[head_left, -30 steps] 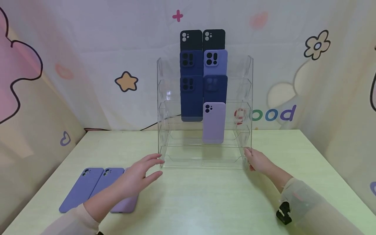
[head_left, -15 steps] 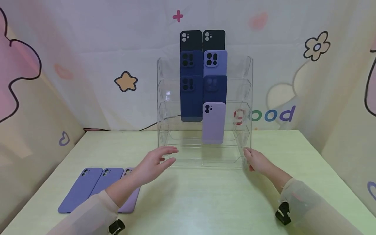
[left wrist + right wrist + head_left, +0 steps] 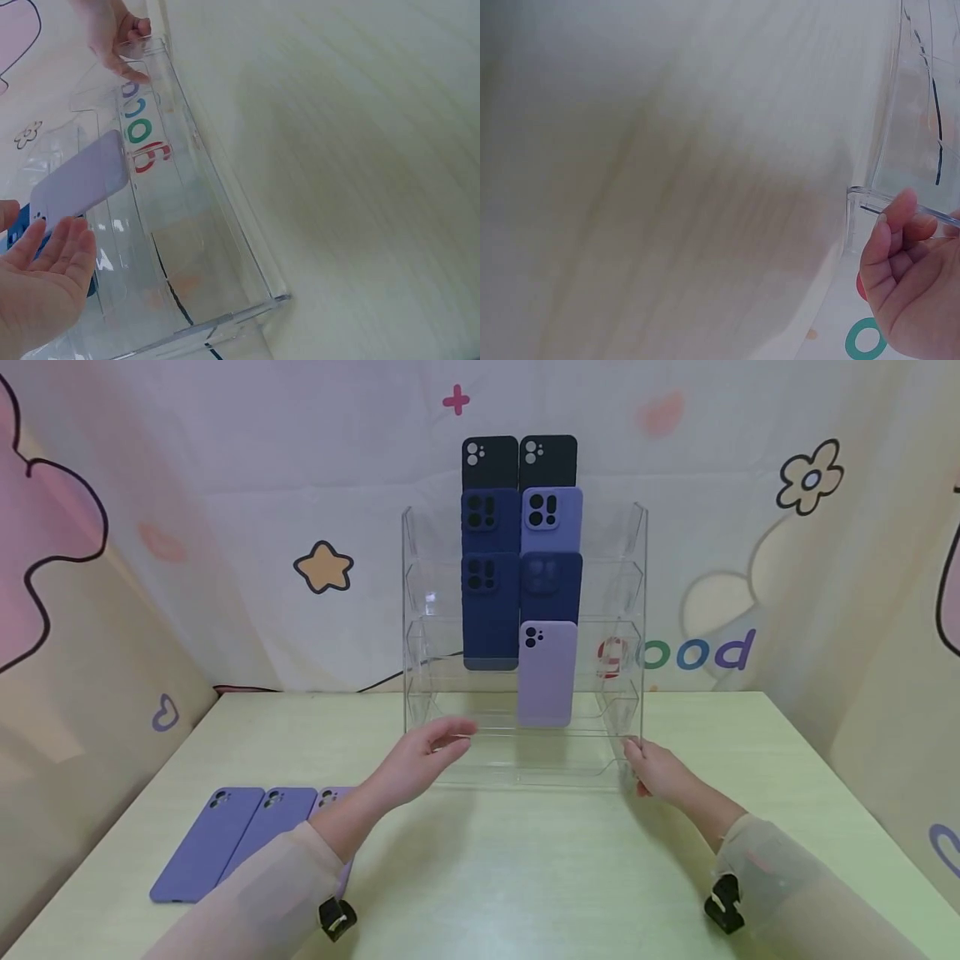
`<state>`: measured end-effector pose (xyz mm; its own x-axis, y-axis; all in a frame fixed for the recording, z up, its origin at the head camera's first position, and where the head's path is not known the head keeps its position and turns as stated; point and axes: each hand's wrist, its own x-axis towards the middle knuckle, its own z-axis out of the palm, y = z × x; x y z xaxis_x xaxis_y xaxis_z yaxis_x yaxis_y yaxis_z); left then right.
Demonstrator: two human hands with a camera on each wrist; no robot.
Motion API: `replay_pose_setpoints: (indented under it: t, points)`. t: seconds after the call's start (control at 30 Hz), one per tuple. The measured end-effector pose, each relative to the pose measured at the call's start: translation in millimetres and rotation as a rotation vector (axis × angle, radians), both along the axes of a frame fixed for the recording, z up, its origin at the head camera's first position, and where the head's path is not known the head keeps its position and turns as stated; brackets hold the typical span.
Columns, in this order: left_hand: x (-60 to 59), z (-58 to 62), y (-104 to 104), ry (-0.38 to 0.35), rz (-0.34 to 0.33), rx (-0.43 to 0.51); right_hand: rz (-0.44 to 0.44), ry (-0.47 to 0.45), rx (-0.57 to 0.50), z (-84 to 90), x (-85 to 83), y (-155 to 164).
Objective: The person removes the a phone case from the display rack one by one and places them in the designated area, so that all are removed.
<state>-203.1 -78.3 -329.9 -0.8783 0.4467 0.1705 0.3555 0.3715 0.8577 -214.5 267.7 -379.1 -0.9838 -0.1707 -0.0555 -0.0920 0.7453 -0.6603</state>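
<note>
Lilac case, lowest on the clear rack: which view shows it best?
Head view: the lilac case is nearly face-on, its whole back and camera cutouts visible. Left wrist shows it slanted, with the left hand close by its cutout end. Right wrist doesn't show it.

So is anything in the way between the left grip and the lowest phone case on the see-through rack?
Nothing visible stands between the left grip and most of that pale purple case. Only a see-through lip seems to cross its bottom edge.
</note>
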Motion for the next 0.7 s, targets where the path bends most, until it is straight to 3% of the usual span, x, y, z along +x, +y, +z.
replay_pose_setpoints:
  t: [0.17,0.37,0.7]
  points:
    - [-10.2,2.4,9,-0.042,-0.018,0.075,0.001,-0.006,-0.003,-0.5,-0.3,1]
    - [-18.3,4.6,22,-0.091,0.008,0.170,-0.002,-0.009,-0.011,-1.1,-1.2,2]
    - [-27.1,6.2,37,-0.086,0.019,0.204,-0.001,-0.017,-0.005,-0.5,-0.1,0]
